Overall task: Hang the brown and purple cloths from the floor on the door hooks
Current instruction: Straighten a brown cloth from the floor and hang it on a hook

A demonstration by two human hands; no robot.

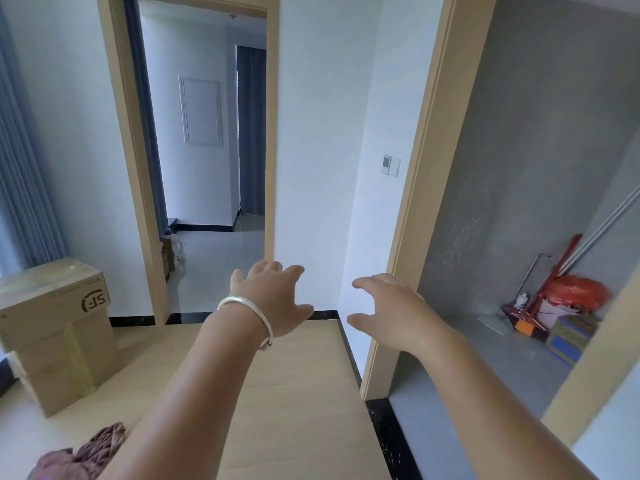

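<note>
A crumpled brown and purple heap of cloth [83, 453] lies on the wooden floor at the bottom left, partly hidden by my left forearm. My left hand [273, 299], with a silver bracelet on its wrist, is stretched forward at mid-height with fingers spread and holds nothing. Beside it my right hand [388, 311] is also held out, fingers loosely curved and empty. Both hands are far above and beyond the cloths. No door hooks are visible.
A cardboard box [55, 327] stands on the floor at the left. An open doorway [207, 161] lies straight ahead. At the right, a wooden door frame [426, 202] opens onto a grey room with a red bag [578, 289] and boxes.
</note>
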